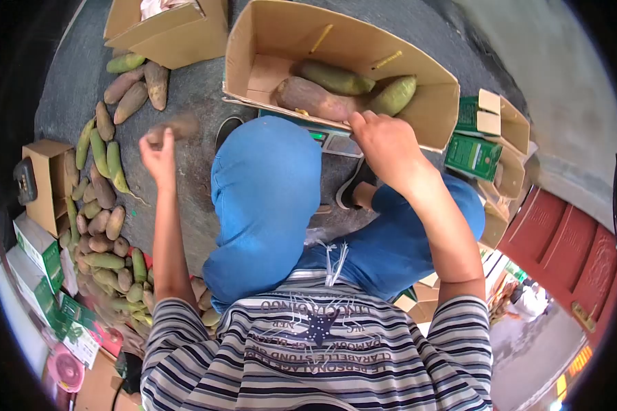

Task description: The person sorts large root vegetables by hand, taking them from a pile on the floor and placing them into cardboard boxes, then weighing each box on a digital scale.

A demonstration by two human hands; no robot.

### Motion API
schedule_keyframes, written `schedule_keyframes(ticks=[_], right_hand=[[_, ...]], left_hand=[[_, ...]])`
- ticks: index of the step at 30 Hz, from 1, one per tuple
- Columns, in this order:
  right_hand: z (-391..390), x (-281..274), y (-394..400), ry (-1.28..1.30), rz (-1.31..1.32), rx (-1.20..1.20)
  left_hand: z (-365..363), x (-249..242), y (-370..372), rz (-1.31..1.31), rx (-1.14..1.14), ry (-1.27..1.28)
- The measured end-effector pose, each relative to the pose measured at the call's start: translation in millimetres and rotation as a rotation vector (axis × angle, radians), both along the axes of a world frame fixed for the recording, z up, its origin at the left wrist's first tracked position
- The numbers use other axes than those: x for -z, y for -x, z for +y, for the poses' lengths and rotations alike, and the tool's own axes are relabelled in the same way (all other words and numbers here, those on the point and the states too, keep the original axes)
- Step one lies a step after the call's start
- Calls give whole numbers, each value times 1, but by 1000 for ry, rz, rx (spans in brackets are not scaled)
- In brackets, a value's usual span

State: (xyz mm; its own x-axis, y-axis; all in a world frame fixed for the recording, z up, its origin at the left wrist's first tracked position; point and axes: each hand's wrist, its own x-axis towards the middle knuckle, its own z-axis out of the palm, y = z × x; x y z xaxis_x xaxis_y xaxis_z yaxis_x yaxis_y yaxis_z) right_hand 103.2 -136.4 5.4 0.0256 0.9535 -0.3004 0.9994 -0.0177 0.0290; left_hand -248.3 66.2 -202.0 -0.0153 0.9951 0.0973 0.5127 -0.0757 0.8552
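Observation:
My left hand [159, 154] is raised over the floor at the left, its fingers closed on a brownish radish [184, 125] that is smeared by motion. My right hand [387, 140] grips the near edge of an open cardboard box [349, 44]. Inside that box lie a large purplish-brown radish [313, 99], a dark green radish [332, 77] and a lighter green radish [395, 96]. Under the box's near side a scale [339, 144] shows a lit green display, partly hidden by my knee.
A long heap of green and brown radishes [99, 222] covers the floor at the left. Another cardboard box [178, 38] stands at the top left. Green-and-white cartons [472, 156] and more open boxes line the right, near a red door [562, 246]. A pink basin [66, 368] sits lower left.

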Motion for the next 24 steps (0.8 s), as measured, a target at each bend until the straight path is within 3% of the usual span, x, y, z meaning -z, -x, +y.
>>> schedule_keyframes(ticks=[4, 6, 8, 10, 13, 16, 24], right_hand=[[-4, 9, -3, -45, 51, 11], [-4, 7, -4, -53, 63, 7], [-2, 6, -4, -79, 66, 0], [-3, 9, -4, -113, 67, 1], [-5, 12, -3, -224, 52, -46], [-6, 15, -2, -242, 25, -34], [-10, 19, -4, -326, 64, -31]], left_hand=[[-13, -141, -46, -398, -46, -259], [-25, -206, -89, -633, 221, -489], [-41, -246, -125, -380, 336, -480], [-39, -251, -154, 99, 464, -845], [-49, -252, -179, 415, 824, -634], [-64, -261, -182, 233, 824, -502], [-101, -256, -177, 397, 989, -335]])
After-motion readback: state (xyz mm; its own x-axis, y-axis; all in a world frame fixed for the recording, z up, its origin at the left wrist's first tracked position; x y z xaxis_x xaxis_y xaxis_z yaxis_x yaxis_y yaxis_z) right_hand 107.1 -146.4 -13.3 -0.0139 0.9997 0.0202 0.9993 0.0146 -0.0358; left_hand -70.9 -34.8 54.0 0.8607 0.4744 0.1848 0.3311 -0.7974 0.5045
